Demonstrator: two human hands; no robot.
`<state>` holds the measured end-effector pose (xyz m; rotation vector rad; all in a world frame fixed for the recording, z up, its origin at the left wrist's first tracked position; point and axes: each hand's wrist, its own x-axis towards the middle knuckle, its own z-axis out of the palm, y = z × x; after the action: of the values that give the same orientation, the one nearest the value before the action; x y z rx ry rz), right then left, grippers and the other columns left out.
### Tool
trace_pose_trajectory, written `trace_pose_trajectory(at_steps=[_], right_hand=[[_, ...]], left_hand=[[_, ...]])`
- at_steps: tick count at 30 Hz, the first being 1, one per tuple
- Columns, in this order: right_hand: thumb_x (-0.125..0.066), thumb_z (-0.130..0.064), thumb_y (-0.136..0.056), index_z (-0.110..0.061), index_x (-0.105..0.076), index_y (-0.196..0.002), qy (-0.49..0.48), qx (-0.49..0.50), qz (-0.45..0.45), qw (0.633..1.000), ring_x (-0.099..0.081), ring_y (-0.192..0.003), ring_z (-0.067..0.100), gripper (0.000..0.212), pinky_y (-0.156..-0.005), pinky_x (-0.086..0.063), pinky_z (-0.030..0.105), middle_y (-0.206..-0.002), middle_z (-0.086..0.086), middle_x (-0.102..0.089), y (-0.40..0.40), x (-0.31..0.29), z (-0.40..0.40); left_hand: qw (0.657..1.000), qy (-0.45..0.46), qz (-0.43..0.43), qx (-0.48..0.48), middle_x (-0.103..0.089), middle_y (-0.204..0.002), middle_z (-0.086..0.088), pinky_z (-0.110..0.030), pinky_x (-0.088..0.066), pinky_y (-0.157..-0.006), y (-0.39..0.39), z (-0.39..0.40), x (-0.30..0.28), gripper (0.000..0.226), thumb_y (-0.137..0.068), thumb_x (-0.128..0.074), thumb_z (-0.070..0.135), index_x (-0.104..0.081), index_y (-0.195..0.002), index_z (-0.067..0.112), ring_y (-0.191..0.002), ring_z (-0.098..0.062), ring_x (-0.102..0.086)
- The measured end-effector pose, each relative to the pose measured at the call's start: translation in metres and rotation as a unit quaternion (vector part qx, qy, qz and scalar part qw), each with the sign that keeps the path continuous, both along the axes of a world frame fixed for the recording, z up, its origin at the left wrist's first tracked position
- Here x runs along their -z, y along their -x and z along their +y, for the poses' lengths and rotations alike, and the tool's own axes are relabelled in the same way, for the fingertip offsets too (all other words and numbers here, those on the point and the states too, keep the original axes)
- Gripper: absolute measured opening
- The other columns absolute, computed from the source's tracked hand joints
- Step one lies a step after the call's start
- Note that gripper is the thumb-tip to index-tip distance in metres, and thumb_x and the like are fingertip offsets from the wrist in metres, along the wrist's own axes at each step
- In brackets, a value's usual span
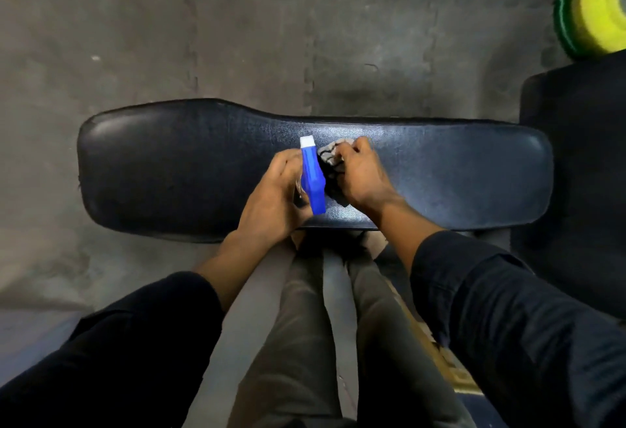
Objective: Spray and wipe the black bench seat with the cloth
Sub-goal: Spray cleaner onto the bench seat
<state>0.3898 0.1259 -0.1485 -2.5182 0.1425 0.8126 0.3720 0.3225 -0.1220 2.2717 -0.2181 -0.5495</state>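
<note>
The black bench seat lies crosswise in front of me, wide at its left end and narrower to the right. My left hand grips a spray bottle with a blue head and white nozzle, held over the middle of the seat with the nozzle pointing away from me. My right hand sits just right of the bottle and is closed on a crumpled grey and black cloth, which presses against the seat surface. The seat to the right of the cloth shines.
Grey rubber floor mats lie beyond the bench. A yellow and green round object sits at the top right. Another black padded piece stands at the right end of the bench. My legs in grey trousers are below.
</note>
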Motion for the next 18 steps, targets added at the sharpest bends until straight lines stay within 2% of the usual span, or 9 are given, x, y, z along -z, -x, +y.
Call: trace_pose_trajectory(at_steps=[2, 4, 7, 9, 11, 13, 14, 16, 18], right_hand=[[-0.065, -0.026, -0.095, -0.024, -0.058, -0.111, -0.011, -0.021, -0.017, 1.000, -0.060, -0.111, 0.035, 0.018, -0.098, -0.058, 0.049, -0.125, 0.007, -0.055, 0.001, 0.011, -0.001], [-0.068, -0.020, -0.092, -0.023, -0.058, -0.117, -0.013, -0.041, -0.011, 0.999, -0.056, -0.115, 0.032, 0.027, -0.102, -0.057, 0.048, -0.128, 0.005, -0.050, 0.003, 0.020, -0.007], [-0.078, -0.022, -0.088, -0.024, -0.057, -0.140, -0.042, -0.015, 0.015, 0.999, -0.050, -0.129, 0.036, 0.056, -0.113, -0.050, 0.048, -0.143, 0.007, -0.047, 0.005, 0.017, -0.016], [-0.082, -0.028, -0.086, -0.028, -0.054, -0.151, -0.070, 0.000, -0.002, 0.998, -0.045, -0.137, 0.038, 0.071, -0.118, -0.046, 0.047, -0.154, 0.005, -0.045, 0.008, 0.005, -0.021], [-0.086, -0.029, -0.081, -0.027, -0.051, -0.157, -0.110, 0.012, -0.037, 0.993, -0.044, -0.144, 0.036, 0.083, -0.123, -0.041, 0.043, -0.161, 0.002, -0.044, 0.011, -0.009, -0.024], [-0.088, -0.028, -0.076, -0.022, -0.050, -0.159, -0.165, 0.025, -0.087, 0.982, -0.045, -0.149, 0.032, 0.092, -0.126, -0.039, 0.040, -0.161, 0.004, -0.047, 0.015, -0.022, -0.021], [-0.089, -0.029, -0.073, -0.020, -0.050, -0.160, -0.183, 0.026, -0.107, 0.977, -0.045, -0.150, 0.031, 0.095, -0.127, -0.037, 0.037, -0.161, 0.006, -0.049, 0.016, -0.027, -0.019], [-0.088, -0.030, -0.071, -0.018, -0.046, -0.161, -0.207, 0.020, -0.121, 0.971, -0.044, -0.151, 0.028, 0.101, -0.128, -0.033, 0.033, -0.162, 0.007, -0.049, 0.017, -0.034, -0.011], [-0.092, -0.030, -0.069, -0.016, -0.044, -0.163, -0.228, 0.005, -0.106, 0.968, -0.042, -0.153, 0.027, 0.107, -0.130, -0.032, 0.036, -0.164, 0.007, -0.047, 0.017, -0.037, -0.006]], left_hand=[[1.000, 0.006, -0.010, -0.001, -0.057, -0.125, 0.012, 0.002, -0.035, -0.103, 0.003, 0.003, 0.008, 0.076, -0.069, -0.091, 0.021, -0.044, -0.123, 0.044, -0.117, -0.013, -0.060], [1.000, -0.018, -0.005, -0.012, -0.052, -0.122, 0.017, 0.013, -0.019, -0.099, 0.005, 0.004, 0.014, 0.070, -0.069, -0.093, 0.024, -0.055, -0.128, 0.034, -0.116, -0.010, -0.057], [1.000, -0.009, 0.020, -0.011, -0.051, -0.154, -0.009, 0.005, -0.018, -0.110, 0.006, 0.004, 0.016, 0.097, -0.073, -0.098, 0.013, -0.046, -0.155, 0.007, -0.136, 0.001, -0.042], [1.000, -0.009, -0.024, 0.000, -0.061, -0.141, -0.026, 0.000, -0.025, -0.109, -0.001, -0.005, 0.004, 0.083, -0.071, -0.095, 0.005, -0.053, -0.142, 0.013, -0.129, -0.006, -0.048], [0.999, -0.003, -0.049, 0.024, -0.066, -0.121, -0.039, -0.018, -0.037, -0.116, -0.005, -0.016, -0.007, 0.070, -0.063, -0.088, -0.001, -0.048, -0.118, 0.017, -0.121, -0.027, -0.054], [1.000, -0.003, -0.008, 0.021, -0.062, -0.126, -0.042, -0.041, -0.046, -0.114, -0.008, -0.023, -0.012, 0.074, -0.063, -0.087, -0.001, -0.043, -0.119, 0.019, -0.126, -0.045, -0.059], [1.000, -0.004, 0.010, 0.004, -0.058, -0.135, -0.040, -0.045, -0.043, -0.113, -0.008, -0.024, -0.011, 0.075, -0.067, -0.086, 0.002, -0.045, -0.127, 0.022, -0.131, -0.051, -0.058], [0.997, -0.017, 0.073, -0.034, -0.046, -0.157, -0.029, -0.036, -0.038, -0.117, -0.005, -0.017, -0.006, 0.090, -0.077, -0.085, 0.014, -0.042, -0.156, 0.021, -0.145, -0.045, -0.051], [0.990, -0.029, 0.131, -0.043, -0.035, -0.170, -0.019, -0.039, -0.033, -0.127, -0.001, -0.009, 0.003, 0.108, -0.079, -0.088, 0.022, -0.027, -0.167, 0.007, -0.156, -0.037, -0.040]])
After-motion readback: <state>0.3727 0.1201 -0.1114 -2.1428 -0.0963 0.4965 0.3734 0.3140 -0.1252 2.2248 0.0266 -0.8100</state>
